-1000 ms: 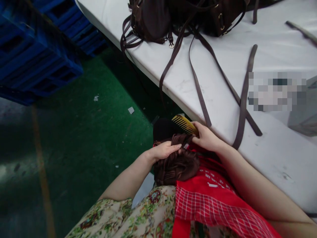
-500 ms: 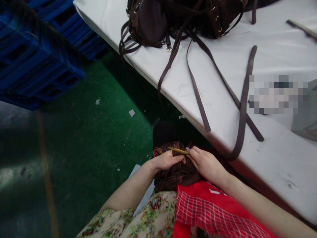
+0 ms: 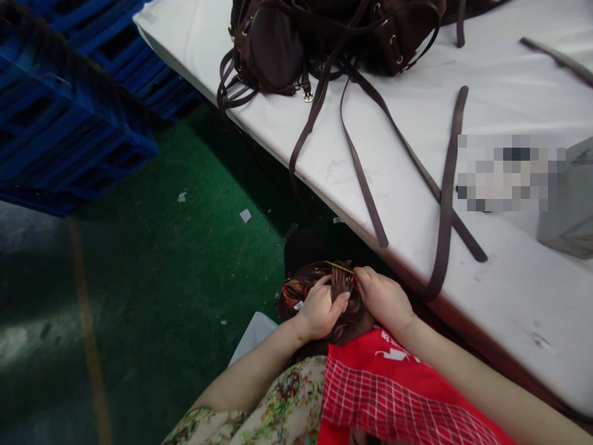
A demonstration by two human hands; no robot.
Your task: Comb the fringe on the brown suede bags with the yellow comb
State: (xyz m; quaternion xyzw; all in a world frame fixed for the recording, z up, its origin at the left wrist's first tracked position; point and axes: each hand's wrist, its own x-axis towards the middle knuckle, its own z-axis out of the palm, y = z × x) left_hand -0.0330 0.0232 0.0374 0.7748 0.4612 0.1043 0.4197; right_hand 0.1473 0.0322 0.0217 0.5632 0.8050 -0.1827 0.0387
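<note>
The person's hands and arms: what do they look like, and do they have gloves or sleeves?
The left hand and right hand wear no gloves. A cream sleeve with a green and red leafy pattern covers the upper left arm. The right arm is bare to the picture's edge.

Brown bundle (image 3: 341, 282): creased, faintly glossy cloth
Straps (image 3: 447, 204): smooth, matt, leather-like
Buckle (image 3: 308, 96): shiny metal
Surface (image 3: 509, 296): smooth, softly glossy
Pallets (image 3: 69, 117): blue plastic

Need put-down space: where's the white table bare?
Widest: white table this side of the grey item, right of the crossed straps. Narrower: between punched strap and crossed straps. Crowded: around the brown bags, and where left hand and right hand hold brown material and comb.
</note>
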